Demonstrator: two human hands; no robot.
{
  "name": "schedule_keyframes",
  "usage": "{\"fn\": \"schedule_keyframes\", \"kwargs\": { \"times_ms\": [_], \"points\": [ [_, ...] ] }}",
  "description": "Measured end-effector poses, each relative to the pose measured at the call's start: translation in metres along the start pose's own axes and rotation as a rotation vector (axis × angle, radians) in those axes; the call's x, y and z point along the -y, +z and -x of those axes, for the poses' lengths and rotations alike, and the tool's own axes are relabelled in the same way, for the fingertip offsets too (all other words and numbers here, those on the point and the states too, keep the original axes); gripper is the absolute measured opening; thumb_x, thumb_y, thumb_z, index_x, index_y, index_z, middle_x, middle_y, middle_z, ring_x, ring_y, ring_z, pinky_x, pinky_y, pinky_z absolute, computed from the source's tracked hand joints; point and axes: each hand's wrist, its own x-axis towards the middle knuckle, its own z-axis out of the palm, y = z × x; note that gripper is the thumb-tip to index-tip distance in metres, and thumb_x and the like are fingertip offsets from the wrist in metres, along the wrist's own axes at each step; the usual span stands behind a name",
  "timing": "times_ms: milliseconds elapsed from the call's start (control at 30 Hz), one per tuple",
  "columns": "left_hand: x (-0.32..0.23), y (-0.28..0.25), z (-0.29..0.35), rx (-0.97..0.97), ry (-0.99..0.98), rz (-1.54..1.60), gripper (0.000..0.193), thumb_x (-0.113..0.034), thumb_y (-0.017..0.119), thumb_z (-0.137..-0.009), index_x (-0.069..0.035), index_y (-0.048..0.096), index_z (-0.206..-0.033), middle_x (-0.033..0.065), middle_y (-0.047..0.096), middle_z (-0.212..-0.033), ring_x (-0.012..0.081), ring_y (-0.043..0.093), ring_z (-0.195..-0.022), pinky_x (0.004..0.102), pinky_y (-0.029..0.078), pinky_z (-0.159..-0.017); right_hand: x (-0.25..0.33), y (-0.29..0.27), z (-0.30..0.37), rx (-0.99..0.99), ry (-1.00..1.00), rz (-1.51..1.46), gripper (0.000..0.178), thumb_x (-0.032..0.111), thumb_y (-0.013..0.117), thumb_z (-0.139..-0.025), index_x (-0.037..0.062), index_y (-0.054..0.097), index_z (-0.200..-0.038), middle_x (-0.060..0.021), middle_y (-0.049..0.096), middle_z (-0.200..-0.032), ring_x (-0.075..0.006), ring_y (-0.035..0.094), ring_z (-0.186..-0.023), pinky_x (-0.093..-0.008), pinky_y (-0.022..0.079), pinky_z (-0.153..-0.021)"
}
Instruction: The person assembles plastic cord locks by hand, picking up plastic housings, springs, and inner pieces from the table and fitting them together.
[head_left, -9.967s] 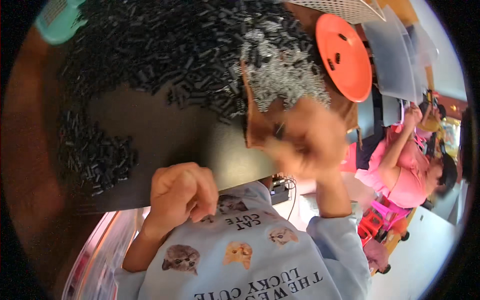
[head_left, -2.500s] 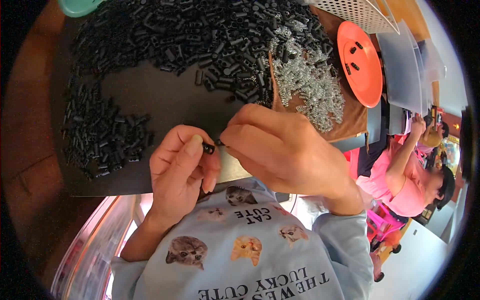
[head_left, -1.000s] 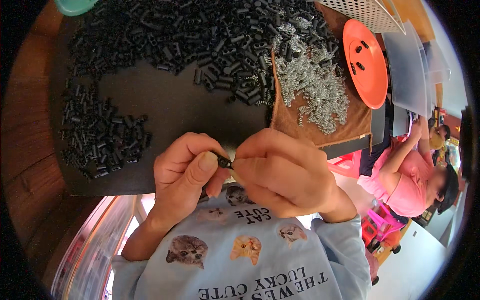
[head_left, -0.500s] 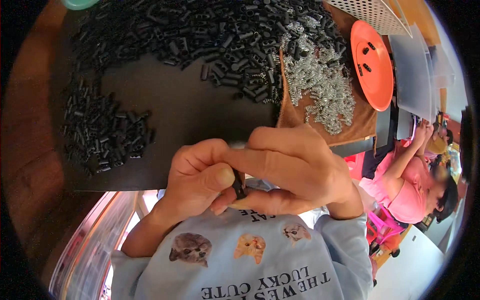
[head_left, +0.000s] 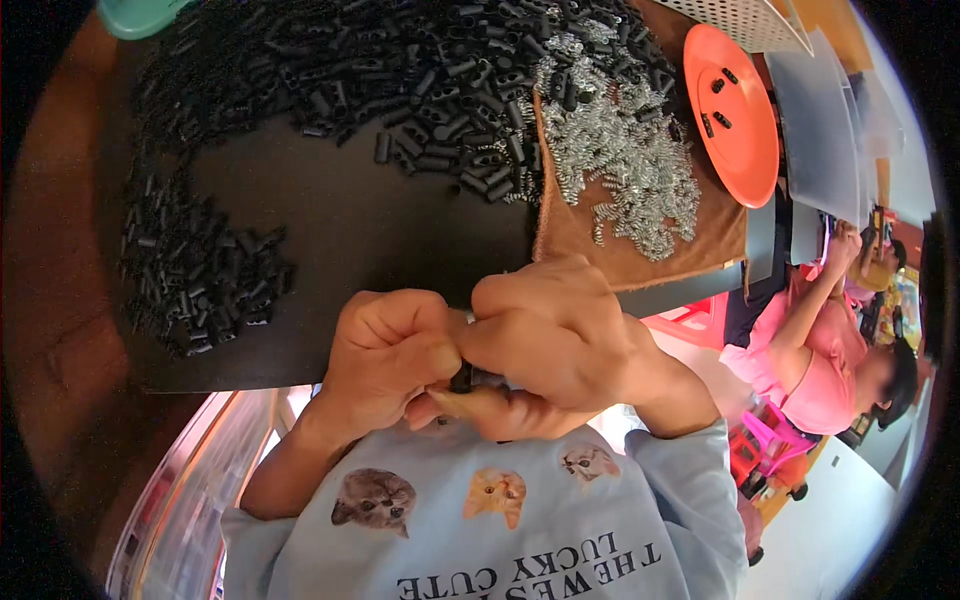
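In front of my chest, my left hand and my right hand meet, fingers closed together around one small black plastic part. It looks like a piece of a cord lock. Only a dark sliver shows between my left thumb and my right fingers; the rest is hidden. Beyond my hands, a wide heap of black plastic barrels covers the far side of the dark table. Small metal coil springs are piled on a brown cloth to the right. Smaller black pieces form a separate pile at left.
An orange plate at the far right carries several small black pieces. Behind it stand a white perforated basket and a translucent plastic bin. A green bowl sits at the far left corner. A person in pink sits at right.
My hands have drawn closer together, and less of the black part shows between the fingers. The table and its piles have shifted slightly left in view.
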Motion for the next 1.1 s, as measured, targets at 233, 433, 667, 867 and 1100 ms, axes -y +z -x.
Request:
{"fn": "schedule_keyframes", "kwargs": {
  "times_ms": [233,433,667,867,1100],
  "points": [
    [0.007,-0.003,-0.001,0.089,0.127,0.062,0.040,-0.031,0.041,-0.104,0.004,0.053,-0.088,0.0158,0.059,-0.072,0.0123,0.046,-0.045,0.0243,0.038,-0.041,-0.004,-0.050,0.009,-0.024,0.018,0.423,0.022,0.012,0.077,-0.070,0.0024,0.063,-0.083,-0.0081,0.053,-0.066,-0.0223,0.053,-0.050,-0.0332,0.042,-0.041],
    [0.007,-0.001,0.000,0.028,0.104,0.045,0.042,-0.031,0.035,-0.106,0.004,0.052,-0.090,0.0148,0.059,-0.074,0.0125,0.049,-0.048,0.0231,0.041,-0.044,-0.037,-0.141,0.037,-0.315,0.643,0.967,0.031,0.023,0.073,-0.084,-0.0018,0.067,-0.101,-0.0142,0.062,-0.075,-0.0231,0.060,-0.063,-0.0324,0.049,-0.061],
    [-0.002,0.007,0.005,-0.057,0.077,0.026,0.036,-0.027,0.037,-0.105,0.002,0.053,-0.092,0.0141,0.060,-0.076,0.0129,0.050,-0.049,0.0238,0.041,-0.045,-0.026,-0.122,0.022,-0.331,0.729,0.707,0.011,0.008,0.064,-0.089,-0.0024,0.064,-0.093,-0.0156,0.064,-0.078,-0.0276,0.062,-0.068,-0.0341,0.050,-0.065],
    [-0.010,0.011,0.011,-0.205,0.088,-0.081,0.028,-0.024,0.042,-0.104,0.000,0.054,-0.098,0.0102,0.061,-0.078,0.0115,0.051,-0.052,0.0232,0.041,-0.048,-0.016,-0.052,-0.002,0.203,0.252,0.510,0.016,0.003,0.068,-0.081,0.0009,0.064,-0.096,-0.0107,0.054,-0.080,-0.0253,0.058,-0.064,-0.0344,0.048,-0.056],
    [-0.009,0.005,0.018,-0.230,0.156,-0.078,0.026,-0.023,0.043,-0.104,0.000,0.054,-0.099,0.0090,0.060,-0.079,0.0108,0.051,-0.054,0.0236,0.041,-0.049,-0.022,-0.025,-0.022,0.237,0.136,0.616,0.023,0.010,0.073,-0.076,0.0028,0.063,-0.095,-0.0081,0.052,-0.081,-0.0242,0.058,-0.060,-0.0358,0.046,-0.050]
  ]
}}
